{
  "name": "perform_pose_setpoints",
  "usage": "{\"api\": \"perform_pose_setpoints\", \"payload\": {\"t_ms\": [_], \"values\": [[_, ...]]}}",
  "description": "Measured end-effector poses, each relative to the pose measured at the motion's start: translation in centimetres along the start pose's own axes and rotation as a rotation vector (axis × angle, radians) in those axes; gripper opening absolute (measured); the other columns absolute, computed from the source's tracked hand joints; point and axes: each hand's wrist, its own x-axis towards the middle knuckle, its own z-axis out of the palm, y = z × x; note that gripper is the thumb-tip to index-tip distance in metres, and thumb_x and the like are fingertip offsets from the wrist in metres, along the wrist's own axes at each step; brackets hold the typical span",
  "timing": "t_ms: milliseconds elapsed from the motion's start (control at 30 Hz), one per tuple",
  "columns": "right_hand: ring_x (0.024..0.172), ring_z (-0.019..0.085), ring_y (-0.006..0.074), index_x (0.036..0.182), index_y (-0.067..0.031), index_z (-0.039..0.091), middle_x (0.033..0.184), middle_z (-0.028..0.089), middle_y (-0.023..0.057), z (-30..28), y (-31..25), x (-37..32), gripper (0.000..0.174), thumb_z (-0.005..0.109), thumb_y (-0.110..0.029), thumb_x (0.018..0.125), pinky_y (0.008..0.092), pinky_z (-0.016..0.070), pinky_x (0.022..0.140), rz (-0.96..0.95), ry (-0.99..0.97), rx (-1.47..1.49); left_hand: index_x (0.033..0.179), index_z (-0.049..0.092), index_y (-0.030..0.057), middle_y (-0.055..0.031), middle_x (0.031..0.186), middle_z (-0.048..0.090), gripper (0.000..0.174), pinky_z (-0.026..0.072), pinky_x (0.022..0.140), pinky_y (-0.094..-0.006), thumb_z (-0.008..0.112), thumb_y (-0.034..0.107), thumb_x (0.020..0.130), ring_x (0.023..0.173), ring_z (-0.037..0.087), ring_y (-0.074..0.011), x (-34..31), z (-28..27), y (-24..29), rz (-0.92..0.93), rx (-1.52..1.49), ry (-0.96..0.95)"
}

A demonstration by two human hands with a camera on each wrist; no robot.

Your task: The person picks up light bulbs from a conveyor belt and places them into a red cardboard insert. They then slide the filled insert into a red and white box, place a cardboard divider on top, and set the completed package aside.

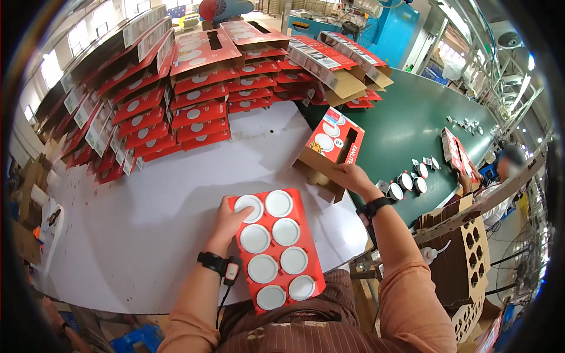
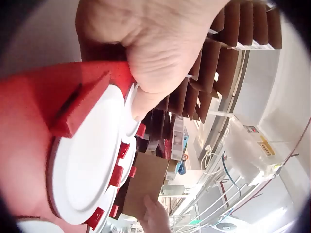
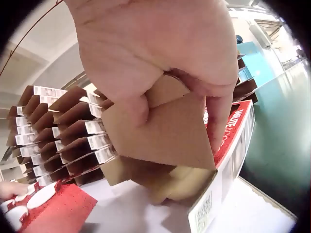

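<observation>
My left hand (image 1: 226, 222) grips the upper left corner of a red tray (image 1: 275, 241) that bears several round white discs in two columns, its thumb lying over the top left disc. The tray tilts above my lap at the table's edge. To the right, my right hand (image 1: 355, 178) pinches a brown flap (image 3: 160, 131) of a red printed carton (image 1: 332, 138), thumb on one side and fingers on the other. The carton's end facing me stands open, and its brown inside shows in the right wrist view. Tray and carton are apart.
Stacked red cartons (image 1: 200, 109) with open ends fill the far left of the white table (image 1: 147, 235). A green surface (image 1: 406, 106) adjoins at the right, with several white round lamps (image 1: 406, 181) on it. Another person (image 1: 500, 182) sits at the far right near brown cardboard (image 1: 447, 253).
</observation>
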Motion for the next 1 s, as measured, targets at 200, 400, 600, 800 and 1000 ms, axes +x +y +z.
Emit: {"api": "perform_pose_setpoints", "payload": {"t_ms": [200,400,600,800,1000], "values": [[0.074,0.060,0.0160,0.100,-0.0007,0.064,0.081,0.065,0.0077,0.3,-0.6,0.3,0.031,0.058,-0.028,0.086,0.0291,0.0475,0.068,-0.069,-0.146,0.048,0.112,0.049,-0.0030,-0.0147,0.106,0.058,0.051,0.0484,0.083,-0.0333,0.074,0.015,0.071,0.096,0.058,-0.0233,2.9,4.2,-2.1,0.126,0.162,-0.092],[0.071,0.061,0.0191,0.095,-0.0011,0.064,0.078,0.064,0.0123,0.0,-2.0,-2.6,0.029,0.060,-0.028,0.086,0.0304,0.0474,0.066,-0.141,-0.213,0.100,0.129,0.040,-0.0034,-0.0189,0.119,0.055,0.062,0.0466,0.088,-0.0337,0.068,0.018,0.078,0.108,0.056,-0.0241,2.9,7.1,-2.1,0.130,0.269,-0.229],[0.065,0.056,0.0131,0.103,0.0014,0.064,0.071,0.062,0.0066,-0.2,-2.9,-3.1,0.030,0.058,-0.025,0.089,0.0275,0.0456,0.061,-0.160,-0.257,0.051,0.140,0.023,-0.0036,-0.0262,0.139,0.035,0.079,0.0328,0.105,-0.0391,0.064,0.029,0.081,0.130,0.036,-0.0338,0.9,8.7,0.4,0.099,0.398,-0.247],[0.063,0.058,0.0212,0.093,0.0009,0.064,0.070,0.061,0.0121,0.3,-3.1,-3.1,0.029,0.059,-0.027,0.087,0.0317,0.0460,0.060,-0.197,-0.212,0.006,0.134,0.031,-0.0053,-0.0259,0.133,0.039,0.072,0.0356,0.102,-0.0410,0.066,0.027,0.080,0.123,0.039,-0.0389,-0.2,9.3,0.6,0.224,0.459,-0.154],[0.064,0.060,0.0287,0.088,-0.0001,0.064,0.073,0.063,0.0165,0.6,-2.0,-3.4,0.031,0.060,-0.030,0.087,0.0345,0.0470,0.061,-0.222,-0.163,0.048,0.131,0.036,-0.0034,-0.0240,0.132,0.036,0.066,0.0389,0.098,-0.0415,0.067,0.023,0.079,0.118,0.043,-0.0394,-1.8,10.5,2.1,0.371,0.585,-0.053]]}}
